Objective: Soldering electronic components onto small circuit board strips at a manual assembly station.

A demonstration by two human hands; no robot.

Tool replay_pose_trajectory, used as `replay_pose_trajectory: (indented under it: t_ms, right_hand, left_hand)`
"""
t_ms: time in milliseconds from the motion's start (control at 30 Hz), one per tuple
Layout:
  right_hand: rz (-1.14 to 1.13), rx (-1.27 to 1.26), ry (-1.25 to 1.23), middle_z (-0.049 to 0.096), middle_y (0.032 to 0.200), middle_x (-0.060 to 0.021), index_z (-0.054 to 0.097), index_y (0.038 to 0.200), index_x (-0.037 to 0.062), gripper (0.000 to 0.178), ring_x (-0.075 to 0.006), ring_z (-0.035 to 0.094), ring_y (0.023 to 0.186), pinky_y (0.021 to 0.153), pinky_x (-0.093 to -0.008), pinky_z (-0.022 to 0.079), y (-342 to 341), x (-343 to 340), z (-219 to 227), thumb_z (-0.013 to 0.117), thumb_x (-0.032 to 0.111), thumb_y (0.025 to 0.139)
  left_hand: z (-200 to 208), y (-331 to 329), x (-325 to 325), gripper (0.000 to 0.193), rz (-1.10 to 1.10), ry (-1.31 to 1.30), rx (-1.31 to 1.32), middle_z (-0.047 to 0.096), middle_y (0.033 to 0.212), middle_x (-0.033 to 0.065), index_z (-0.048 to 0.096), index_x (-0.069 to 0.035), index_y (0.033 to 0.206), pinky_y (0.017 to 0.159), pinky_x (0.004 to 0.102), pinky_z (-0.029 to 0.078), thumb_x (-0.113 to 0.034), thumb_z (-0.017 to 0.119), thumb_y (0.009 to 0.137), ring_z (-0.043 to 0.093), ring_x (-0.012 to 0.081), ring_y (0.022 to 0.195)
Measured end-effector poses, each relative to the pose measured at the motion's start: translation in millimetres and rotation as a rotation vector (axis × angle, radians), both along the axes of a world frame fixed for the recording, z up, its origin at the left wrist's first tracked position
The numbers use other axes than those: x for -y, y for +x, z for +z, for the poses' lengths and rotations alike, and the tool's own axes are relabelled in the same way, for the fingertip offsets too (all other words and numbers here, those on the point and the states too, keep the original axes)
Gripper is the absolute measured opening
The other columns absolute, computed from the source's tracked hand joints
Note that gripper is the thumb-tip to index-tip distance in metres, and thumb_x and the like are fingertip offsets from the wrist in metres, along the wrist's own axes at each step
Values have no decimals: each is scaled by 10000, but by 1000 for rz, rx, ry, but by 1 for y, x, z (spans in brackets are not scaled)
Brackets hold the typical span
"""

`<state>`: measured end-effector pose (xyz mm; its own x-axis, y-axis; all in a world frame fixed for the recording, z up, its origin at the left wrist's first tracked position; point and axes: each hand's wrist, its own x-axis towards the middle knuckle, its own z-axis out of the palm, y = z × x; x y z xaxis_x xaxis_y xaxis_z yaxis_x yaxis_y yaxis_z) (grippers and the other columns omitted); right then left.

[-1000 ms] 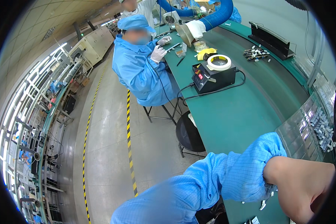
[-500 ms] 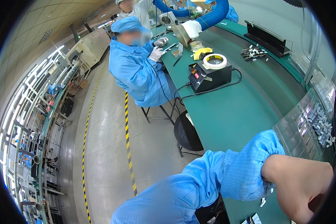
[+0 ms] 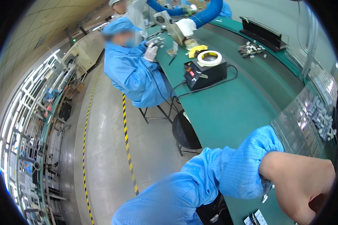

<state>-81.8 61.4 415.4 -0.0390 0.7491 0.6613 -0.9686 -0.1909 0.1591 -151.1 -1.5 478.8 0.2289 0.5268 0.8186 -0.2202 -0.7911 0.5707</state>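
Toward the bench's [image 3: 229,116] seat-side edge lie a speckled piece [image 3: 260,216] and a small white part [image 3: 264,198], near the left hand [image 3: 298,183]; its fingers are hidden, so I can't tell its grip (right hand out of view). Best lift the blue cuff [image 3: 264,144] clear of the see-through tray [image 3: 293,134] of pale pieces [image 3: 321,122] toward the opposite edge.

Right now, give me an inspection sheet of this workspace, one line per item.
Surface: green bench top.
Job's things: small grey-white parts in a clear tray, near the left hand.
Clutter: tape roll on a black box.
Hands: left bare, fingers hidden; right hand out of view.
Cables: black cable looping beside the box.
Surroundings: seated co-worker in blue, black stool, striped floor tape.
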Motion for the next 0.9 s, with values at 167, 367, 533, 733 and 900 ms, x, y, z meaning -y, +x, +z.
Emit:
replay_pose_trajectory:
  t_ms: [167, 367, 533, 733, 900]
  right_hand:
    - [-83, 608, -200, 649, 851, -6, 624, 903, 26, 230, -152, 624, 836, 892, -372, 516, 173, -101, -79, 542, 233, 964]
    - [-1206, 1012, -669, 642, 904, -84, 636, 1052, -31, 263, -194, 615, 886, 876, -344, 517, 370, -180, -140, 517, 199, 1004]
    - [-1037, 920, -607, 453, 715, -18, 462, 738, 75, 313, -151, 439, 704, 691, -297, 383, 327, -158, -120, 522, 225, 1007]
    - [-1099, 955, -583, 404, 644, -21, 443, 662, 55, 368, -135, 348, 620, 589, -294, 288, 304, -141, -96, 502, 198, 996]
    - [-1176, 980, -525, 396, 627, -23, 438, 643, 52, 371, -130, 335, 600, 565, -297, 274, 297, -135, -96, 502, 182, 986]
  left_hand:
    - [-9, 3, -2, 89, 673, 17, -403, 611, 743, 109, 572, -24, 818, 563, 370, 483, -80, 617, 764, 617, 270, 661]
    - [-11, 9, -17, 126, 945, 149, -607, 619, 776, 102, 610, -3, 872, 582, 340, 483, -9, 646, 751, 607, 241, 674]
    - [-9, 26, -15, 270, 704, 23, -806, 664, 801, 145, 649, 79, 926, 565, 287, 458, 166, 650, 670, 599, 211, 638]
    - [-49, 75, -29, 175, 569, -260, -987, 636, 838, 115, 645, -22, 929, 621, 372, 492, -44, 713, 770, 619, 304, 737]
    - [-115, 78, -45, 268, 377, -477, -1162, 618, 938, 150, 608, -20, 1037, 745, 415, 506, -190, 688, 847, 619, 348, 868]
